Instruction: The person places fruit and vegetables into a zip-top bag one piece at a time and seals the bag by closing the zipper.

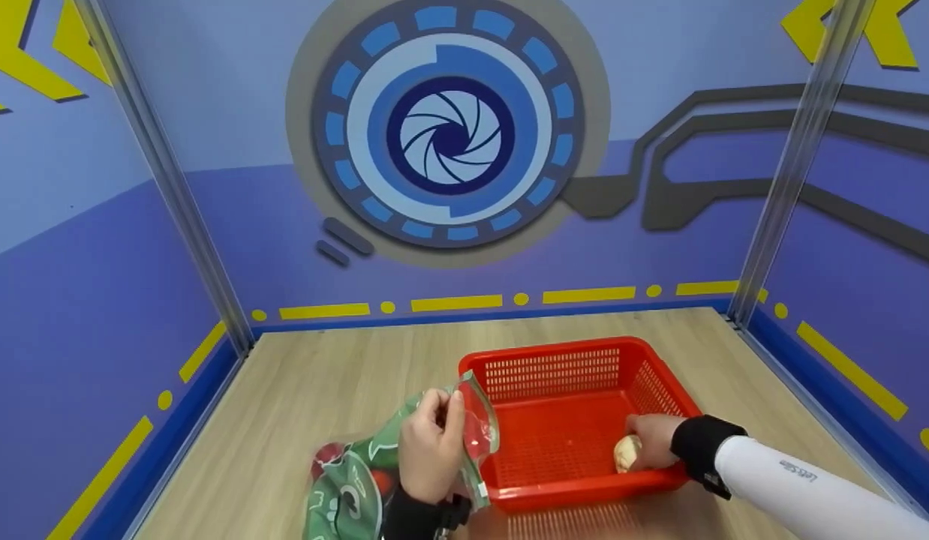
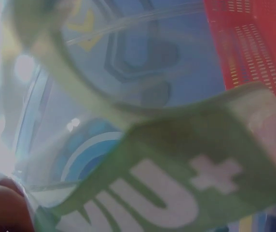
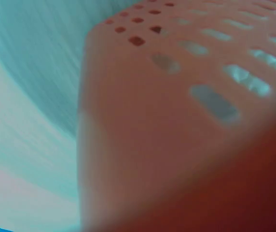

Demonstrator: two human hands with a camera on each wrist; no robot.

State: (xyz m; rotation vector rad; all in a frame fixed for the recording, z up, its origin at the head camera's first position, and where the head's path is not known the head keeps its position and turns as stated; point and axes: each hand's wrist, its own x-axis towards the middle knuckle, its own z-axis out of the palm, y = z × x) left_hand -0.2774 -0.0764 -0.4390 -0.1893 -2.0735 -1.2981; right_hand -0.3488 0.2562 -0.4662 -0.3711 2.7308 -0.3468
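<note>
My left hand (image 1: 428, 454) pinches the top edge of a green plastic bag (image 1: 337, 491) with a clear panel. Red round things (image 1: 382, 482) show inside the bag. White lettering on the green film (image 2: 220, 140) fills the lower left wrist view. Reaching into the red basket (image 1: 566, 495) at its right front corner, my right hand (image 1: 654, 441) holds a cream-coloured, lumpy round thing (image 1: 626, 454) whose kind I cannot tell. Fingers partly cover it. In the right wrist view, only the basket's perforated wall (image 3: 138, 125) appears, close and blurred, and the hand is hidden.
The basket stands on a wooden tabletop (image 1: 322, 375), just right of the bag. Purple panels (image 1: 232, 240) close off the back and both sides, with metal posts (image 1: 791, 165) at the back corners.
</note>
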